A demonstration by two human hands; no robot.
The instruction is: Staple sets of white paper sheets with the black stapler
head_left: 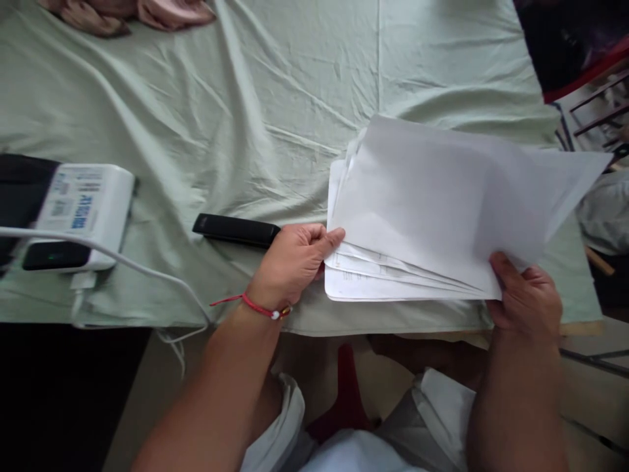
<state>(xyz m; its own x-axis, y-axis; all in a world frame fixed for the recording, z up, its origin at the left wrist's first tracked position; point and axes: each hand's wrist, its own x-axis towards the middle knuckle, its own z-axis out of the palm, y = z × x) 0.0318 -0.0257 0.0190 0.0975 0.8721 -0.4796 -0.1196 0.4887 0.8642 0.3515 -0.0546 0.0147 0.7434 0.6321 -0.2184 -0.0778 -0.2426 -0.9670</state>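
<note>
A fanned stack of white paper sheets (422, 196) is held between my two hands over the front part of the cloth-covered table. My left hand (299, 259), with a red string bracelet at the wrist, pinches the stack's left edge between thumb and fingers. At the lower right corner my right hand (528, 295) grips the sheets, its thumb on top and the fingers underneath. The top sheet looks blank, and faint print shows on some sheets below. Just behind my left hand lies a black stapler-like object (236, 229), its right end hidden by the hand.
A pale green cloth (295, 85) with creases covers the table. To the left lies a white power-bank-like box (111, 210) with a white cable (147, 272) running over the front edge. Pinkish fabric (171, 12) is bunched at the far left. A red object (346, 387) shows below the table.
</note>
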